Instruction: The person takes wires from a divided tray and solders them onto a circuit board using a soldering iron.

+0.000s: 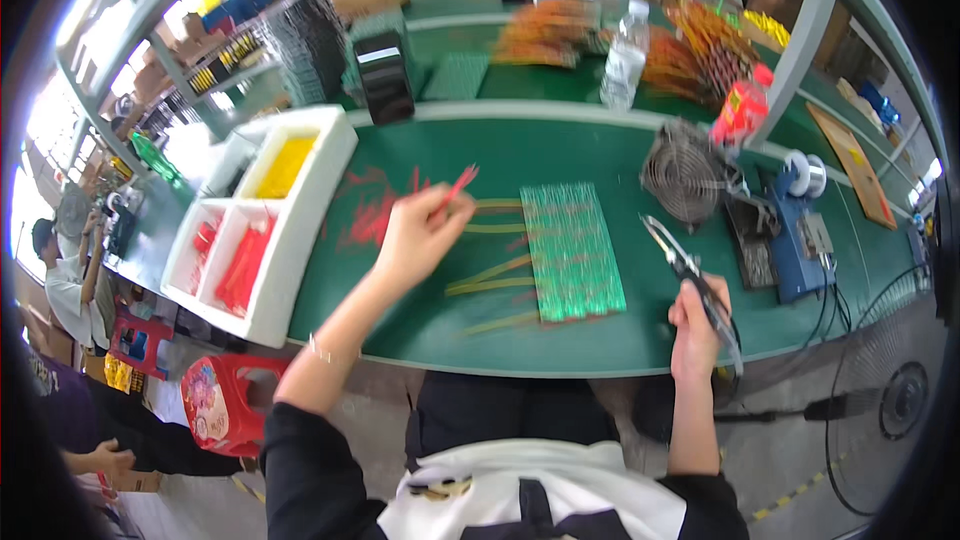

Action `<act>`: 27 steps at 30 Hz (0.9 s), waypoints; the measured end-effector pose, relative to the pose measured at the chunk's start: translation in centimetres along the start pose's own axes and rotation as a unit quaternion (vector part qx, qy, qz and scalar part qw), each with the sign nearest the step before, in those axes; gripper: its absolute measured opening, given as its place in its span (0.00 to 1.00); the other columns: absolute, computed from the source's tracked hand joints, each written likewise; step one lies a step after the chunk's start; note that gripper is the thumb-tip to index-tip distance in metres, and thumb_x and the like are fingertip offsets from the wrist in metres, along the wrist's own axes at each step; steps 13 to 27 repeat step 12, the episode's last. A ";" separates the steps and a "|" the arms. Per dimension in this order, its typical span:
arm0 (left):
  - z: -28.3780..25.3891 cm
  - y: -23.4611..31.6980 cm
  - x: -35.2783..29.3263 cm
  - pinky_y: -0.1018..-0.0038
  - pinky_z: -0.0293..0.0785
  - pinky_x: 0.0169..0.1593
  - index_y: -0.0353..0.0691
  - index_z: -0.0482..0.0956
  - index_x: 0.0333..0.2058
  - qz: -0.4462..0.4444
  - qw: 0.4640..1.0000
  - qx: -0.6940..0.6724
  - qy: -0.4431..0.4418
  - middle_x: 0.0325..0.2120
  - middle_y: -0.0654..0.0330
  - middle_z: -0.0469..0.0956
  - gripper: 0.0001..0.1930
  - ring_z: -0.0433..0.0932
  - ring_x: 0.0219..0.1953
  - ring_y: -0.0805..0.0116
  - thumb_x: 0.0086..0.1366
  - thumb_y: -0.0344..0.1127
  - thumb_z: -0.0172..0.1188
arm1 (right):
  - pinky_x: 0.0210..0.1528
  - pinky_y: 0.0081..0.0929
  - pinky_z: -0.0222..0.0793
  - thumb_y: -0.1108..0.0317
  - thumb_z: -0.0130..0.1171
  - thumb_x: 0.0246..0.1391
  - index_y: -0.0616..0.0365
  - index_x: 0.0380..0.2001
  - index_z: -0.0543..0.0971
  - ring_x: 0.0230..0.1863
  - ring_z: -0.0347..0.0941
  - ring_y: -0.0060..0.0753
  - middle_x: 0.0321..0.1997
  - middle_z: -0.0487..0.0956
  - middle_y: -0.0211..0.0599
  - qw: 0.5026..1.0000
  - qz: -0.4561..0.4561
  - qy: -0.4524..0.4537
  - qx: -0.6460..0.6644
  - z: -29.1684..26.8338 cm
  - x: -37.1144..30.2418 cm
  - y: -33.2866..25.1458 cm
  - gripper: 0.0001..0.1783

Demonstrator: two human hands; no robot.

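My left hand (422,238) is closed in a pinch on a short red wire (464,180), over the left part of the green bench. Beside and behind it lies a loose scatter of red wires (368,218). To its right a green circuit board panel (572,252) lies flat, with yellow wires (490,277) reaching out from its left edge. Small details on the panel are too blurred to tell. My right hand (698,325) grips a soldering iron (690,270), its tip pointing up and away, right of the panel and apart from it.
A white foam tray (283,270) with red and yellow pieces stands at left. At right are a round metal fan (685,172), a blue soldering station (797,240) and a solder spool (805,175). Bottles (625,57) and orange wire bundles (550,32) stand behind. Other people are at left.
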State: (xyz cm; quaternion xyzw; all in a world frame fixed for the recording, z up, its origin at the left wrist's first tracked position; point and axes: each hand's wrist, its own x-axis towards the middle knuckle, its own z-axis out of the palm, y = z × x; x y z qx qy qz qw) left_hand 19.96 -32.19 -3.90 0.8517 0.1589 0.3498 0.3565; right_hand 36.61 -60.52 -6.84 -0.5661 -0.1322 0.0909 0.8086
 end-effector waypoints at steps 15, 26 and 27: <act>4.6 -3.2 4.6 0.80 0.50 0.20 0.35 0.78 0.29 -0.040 0.996 -0.001 -0.078 0.09 0.72 0.50 0.06 0.50 0.15 0.82 0.54 0.30 0.57 | 0.22 0.15 0.64 0.71 0.58 0.49 0.64 0.36 0.75 0.18 0.67 0.21 0.21 0.74 0.34 0.987 -0.014 -0.158 -0.021 6.0 9.3 1.6 0.11; 4.6 -3.2 4.6 0.80 0.50 0.20 0.35 0.78 0.29 -0.040 0.996 -0.001 -0.078 0.09 0.72 0.50 0.06 0.50 0.15 0.82 0.54 0.30 0.57 | 0.22 0.15 0.64 0.71 0.58 0.49 0.64 0.36 0.75 0.18 0.67 0.21 0.21 0.74 0.34 0.987 -0.014 -0.158 -0.021 6.0 9.3 1.6 0.11; 4.6 -3.2 4.6 0.80 0.50 0.20 0.35 0.78 0.29 -0.040 0.996 -0.001 -0.078 0.09 0.72 0.50 0.06 0.50 0.15 0.82 0.54 0.30 0.57 | 0.22 0.15 0.64 0.71 0.58 0.49 0.64 0.36 0.75 0.18 0.67 0.21 0.21 0.74 0.34 0.987 -0.014 -0.158 -0.021 6.0 9.3 1.6 0.11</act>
